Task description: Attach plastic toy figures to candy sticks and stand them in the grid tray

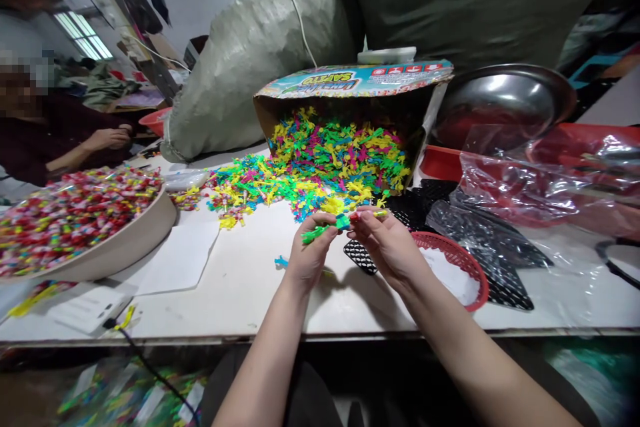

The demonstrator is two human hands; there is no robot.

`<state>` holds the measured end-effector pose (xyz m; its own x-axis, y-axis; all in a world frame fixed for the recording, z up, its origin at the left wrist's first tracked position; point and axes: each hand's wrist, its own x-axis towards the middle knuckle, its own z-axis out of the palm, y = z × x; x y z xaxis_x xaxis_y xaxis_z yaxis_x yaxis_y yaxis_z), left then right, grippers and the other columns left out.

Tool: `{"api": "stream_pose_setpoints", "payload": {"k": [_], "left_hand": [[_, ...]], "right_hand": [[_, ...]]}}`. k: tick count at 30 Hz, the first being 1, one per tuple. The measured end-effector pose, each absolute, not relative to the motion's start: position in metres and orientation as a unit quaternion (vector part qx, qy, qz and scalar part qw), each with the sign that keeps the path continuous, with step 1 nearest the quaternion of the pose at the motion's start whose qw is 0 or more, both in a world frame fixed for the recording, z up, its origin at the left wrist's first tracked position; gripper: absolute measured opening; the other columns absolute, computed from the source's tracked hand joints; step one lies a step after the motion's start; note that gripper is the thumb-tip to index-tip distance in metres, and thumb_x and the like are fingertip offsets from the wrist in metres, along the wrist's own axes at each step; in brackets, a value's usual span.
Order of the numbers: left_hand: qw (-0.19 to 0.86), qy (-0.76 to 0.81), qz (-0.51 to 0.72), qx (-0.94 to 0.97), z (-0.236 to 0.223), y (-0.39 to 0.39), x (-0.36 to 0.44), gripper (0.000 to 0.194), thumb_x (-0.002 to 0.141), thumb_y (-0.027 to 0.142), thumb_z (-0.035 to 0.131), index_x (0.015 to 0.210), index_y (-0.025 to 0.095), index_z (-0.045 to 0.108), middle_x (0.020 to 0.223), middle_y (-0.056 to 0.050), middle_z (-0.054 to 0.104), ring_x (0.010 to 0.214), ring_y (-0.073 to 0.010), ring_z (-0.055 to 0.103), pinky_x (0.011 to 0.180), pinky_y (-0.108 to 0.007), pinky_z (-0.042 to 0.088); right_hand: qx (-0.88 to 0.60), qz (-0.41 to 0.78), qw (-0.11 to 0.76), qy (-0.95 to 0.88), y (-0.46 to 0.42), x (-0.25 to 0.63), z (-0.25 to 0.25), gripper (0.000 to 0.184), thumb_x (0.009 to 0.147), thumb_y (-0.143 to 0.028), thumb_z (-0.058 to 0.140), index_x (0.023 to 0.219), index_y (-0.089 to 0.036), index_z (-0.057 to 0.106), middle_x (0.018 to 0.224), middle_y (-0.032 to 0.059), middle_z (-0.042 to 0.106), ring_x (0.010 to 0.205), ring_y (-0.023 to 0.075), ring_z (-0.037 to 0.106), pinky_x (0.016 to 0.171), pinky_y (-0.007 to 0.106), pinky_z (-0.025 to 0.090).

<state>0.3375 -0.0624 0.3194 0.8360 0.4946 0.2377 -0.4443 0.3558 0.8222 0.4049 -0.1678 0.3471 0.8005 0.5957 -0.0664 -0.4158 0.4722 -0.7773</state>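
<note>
the left hand (314,253) has its thumb and fingers closed on a green figure (313,235), which extends out past both sides of the pinch. the right hand (390,243) has its thumb and forefinger brought together on a small red piece (355,217), located just beside the inner end of the green figure; whether the two parts are joined cannot be told. a yellow piece (379,213) projects beyond the right thumb; its attachment cannot be told. directly beyond the fingers, a loose heap (255,180) of multicoloured plastic figures spreads from the mouth of an open carton (345,83) lying on its side. a blue figure (281,261) lies on the white table (235,293), left of the left fingers and slightly nearer the body. further left of the fingers are a white sheet (177,257) and a beige basin (150,240) heaped with small, mainly red pieces (85,207). right of the right fingers, a red basket (480,280) contains white material (450,273); black perforated sheets (505,263) lie beside the basket. further right and beyond the fingers stands a tilted metal bowl (505,100), with clear plastic film (525,187) in front.
</note>
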Motion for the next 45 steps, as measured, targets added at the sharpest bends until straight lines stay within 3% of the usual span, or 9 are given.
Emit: {"api": "stream_pose_setpoints", "payload": {"k": [13,25,45], "left_hand": [[0.822,0.03,0.287,0.491,0.319,-0.062,0.336,0.017,0.065,0.027,0.072,0.076,0.019,0.062,0.084,0.001,0.056,0.08,-0.0123,0.056,0.084,-0.029,0.042],[0.731,0.022,0.318,0.603,0.321,-0.059,0.33,0.01,0.068,0.025,0.069,0.075,0.019,0.066,0.083,-0.003,0.06,0.085,-0.0145,0.055,0.081,-0.025,0.04],[0.634,0.026,0.317,0.705,0.323,-0.054,0.323,0.008,0.072,0.023,0.065,0.078,0.02,0.068,0.084,-0.004,0.064,0.085,-0.0166,0.056,0.081,-0.027,0.041]], "right_hand": [[-0.414,0.326,0.842,-0.117,-0.167,0.406,0.345,0.034,0.055,-0.037,0.079,0.074,-0.018,0.058,0.068,-0.0019,0.062,0.059,0.0095,0.059,0.056,0.02,0.051],[-0.479,0.238,0.832,-0.145,-0.172,0.406,0.344,0.033,0.059,-0.04,0.075,0.068,-0.017,0.054,0.06,-0.003,0.057,0.052,0.009,0.054,0.052,0.023,0.045],[-0.517,0.242,0.809,-0.141,-0.171,0.402,0.336,0.03,0.062,-0.04,0.072,0.067,-0.016,0.055,0.057,-0.0023,0.056,0.048,0.0086,0.051,0.048,0.021,0.042]]}}
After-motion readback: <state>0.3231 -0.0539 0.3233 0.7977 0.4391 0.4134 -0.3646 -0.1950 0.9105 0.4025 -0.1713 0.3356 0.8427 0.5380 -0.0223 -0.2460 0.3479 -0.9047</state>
